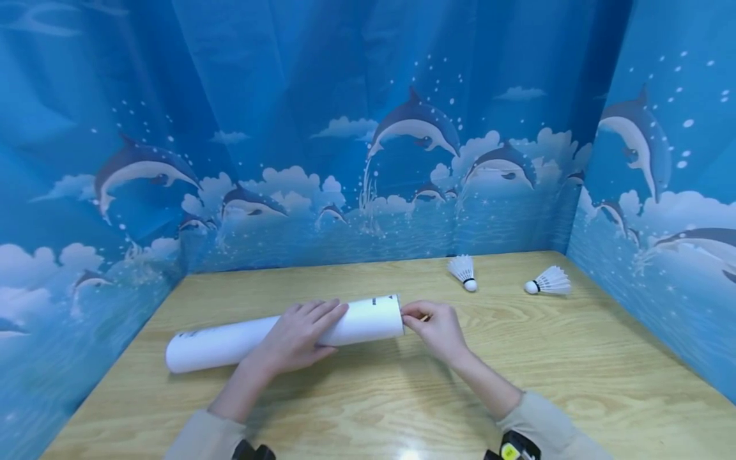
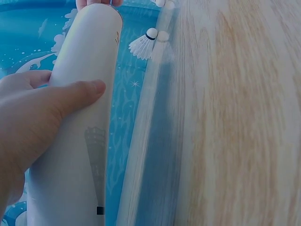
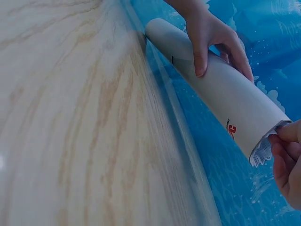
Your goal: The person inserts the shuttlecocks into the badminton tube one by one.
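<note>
A long white shuttlecock tube (image 1: 368,321) lies tilted slightly above the wooden table, its right end raised. My left hand (image 1: 300,335) grips it around the middle, thumb on the near side. At the tube's right mouth, my right hand (image 1: 438,329) has its thumb and fingers curled in at the rim. In the right wrist view, the jagged feather edge of a shuttlecock (image 3: 262,153) shows inside that mouth, and the right fingertips pinch it; its cork is hidden. Two white shuttlecocks lie on the table beyond the right hand, one (image 1: 462,273) farther left, another (image 1: 548,282) farther right.
The light wooden table (image 1: 368,409) reaches to a blue curtain (image 1: 322,128) printed with dolphins, which stands behind it and along both sides. Both shuttlecocks on the table lie near its back right.
</note>
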`<state>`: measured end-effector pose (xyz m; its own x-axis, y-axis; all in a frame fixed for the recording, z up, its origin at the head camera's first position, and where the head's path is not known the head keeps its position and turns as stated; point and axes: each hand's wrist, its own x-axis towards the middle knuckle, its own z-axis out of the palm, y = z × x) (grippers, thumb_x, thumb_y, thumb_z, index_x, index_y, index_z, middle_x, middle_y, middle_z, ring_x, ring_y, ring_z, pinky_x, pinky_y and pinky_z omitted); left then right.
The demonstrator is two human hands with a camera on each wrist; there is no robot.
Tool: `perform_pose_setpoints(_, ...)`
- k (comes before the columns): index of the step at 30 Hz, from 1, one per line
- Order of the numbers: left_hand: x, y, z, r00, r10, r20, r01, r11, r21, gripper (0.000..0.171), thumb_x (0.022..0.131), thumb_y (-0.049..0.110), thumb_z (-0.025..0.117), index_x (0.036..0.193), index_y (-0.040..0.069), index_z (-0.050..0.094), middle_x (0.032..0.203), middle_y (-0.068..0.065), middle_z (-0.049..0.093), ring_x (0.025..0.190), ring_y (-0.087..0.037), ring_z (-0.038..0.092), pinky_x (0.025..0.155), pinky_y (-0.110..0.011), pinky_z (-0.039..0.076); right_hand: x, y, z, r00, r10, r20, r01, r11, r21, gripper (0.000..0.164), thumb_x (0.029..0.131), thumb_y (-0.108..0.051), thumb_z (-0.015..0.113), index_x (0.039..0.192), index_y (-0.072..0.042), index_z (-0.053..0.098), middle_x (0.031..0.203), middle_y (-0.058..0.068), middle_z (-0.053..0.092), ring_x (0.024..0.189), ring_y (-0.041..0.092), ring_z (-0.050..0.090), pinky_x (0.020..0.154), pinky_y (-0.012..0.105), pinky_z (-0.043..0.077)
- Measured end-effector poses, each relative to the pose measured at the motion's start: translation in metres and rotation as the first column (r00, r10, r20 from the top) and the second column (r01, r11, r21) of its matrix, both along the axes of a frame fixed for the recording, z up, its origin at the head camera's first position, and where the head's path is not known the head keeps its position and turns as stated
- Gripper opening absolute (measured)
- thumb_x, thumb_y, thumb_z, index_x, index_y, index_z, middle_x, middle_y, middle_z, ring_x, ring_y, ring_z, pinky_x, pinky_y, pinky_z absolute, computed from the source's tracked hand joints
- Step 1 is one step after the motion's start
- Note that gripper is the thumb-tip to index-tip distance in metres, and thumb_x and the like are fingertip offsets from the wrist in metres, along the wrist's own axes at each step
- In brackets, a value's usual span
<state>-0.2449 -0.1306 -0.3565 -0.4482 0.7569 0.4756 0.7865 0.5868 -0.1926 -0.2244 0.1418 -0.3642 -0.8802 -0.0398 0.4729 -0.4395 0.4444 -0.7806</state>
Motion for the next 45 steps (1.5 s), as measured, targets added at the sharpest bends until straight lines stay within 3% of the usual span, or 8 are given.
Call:
perform_pose_setpoints(5,-0.001,0.0,-0.001,1.0,-0.004,-0.004,0.004,1.0,0.0,0.082,0.068,0.037,0.081,0.137,0.011,0.045,0.129,-0.01,0.054,0.109,-0.029,0.056,0.084,-0.046,0.05,0.001,0.0,-0.001,0.998,0.004,0.061,-0.002,0.999,-0.034,0.009,0.076,0.005,0.07,0.083,0.0,0.072,0.073,0.008,0.069,0.06,0.012,0.057,0.05,0.021,0.045)
perform_pose_setpoints(17,-0.001,0.001,-0.001,1.0,0.012,0.01,-0.012,1.0,-0.008,0.083,0.068,0.037,0.081,0.138,0.011,0.045,0.13,-0.01,0.053,0.109,-0.03,0.055,0.085,-0.047,0.049,0.001,0.001,-0.001,0.993,0.037,0.113,-0.031,0.998,-0.052,0.009,0.077,0.006,0.068,0.084,0.0,0.072,0.074,0.008,0.069,0.061,0.019,0.059,0.051,0.02,0.046)
perform_pose_setpoints(24,-0.002,0.0,-0.002,1.0,0.003,-0.011,-0.003,1.0,0.0,0.083,0.067,0.037,0.082,0.137,0.011,0.046,0.129,-0.01,0.054,0.108,-0.029,0.056,0.084,-0.047,0.05,0.002,0.003,-0.001,0.985,0.116,0.129,-0.113,0.993,-0.033,0.011,0.08,0.006,0.064,0.09,0.004,0.071,0.082,0.013,0.069,0.064,0.024,0.061,0.054,0.023,0.051)
perform_pose_setpoints(34,-0.002,0.0,-0.003,1.0,-0.002,-0.03,0.002,1.0,-0.012,0.082,0.066,0.038,0.082,0.136,0.011,0.047,0.128,-0.011,0.054,0.107,-0.03,0.056,0.083,-0.047,0.05,-0.001,0.01,-0.002,0.949,0.221,0.224,-0.21,0.975,-0.071,0.015,0.084,0.005,0.061,0.097,0.009,0.068,0.095,0.019,0.067,0.073,0.016,0.063,0.062,0.027,0.054)
perform_pose_setpoints(45,-0.003,0.001,-0.003,1.0,0.005,-0.007,-0.005,1.0,-0.007,0.082,0.067,0.038,0.081,0.137,0.011,0.046,0.129,-0.01,0.054,0.109,-0.029,0.055,0.085,-0.046,0.049,0.0,0.032,0.005,0.898,0.302,0.32,-0.316,0.949,-0.008,0.027,0.088,-0.01,0.063,0.11,0.005,0.064,0.103,0.016,0.067,0.088,0.036,0.062,0.069,0.037,0.055)
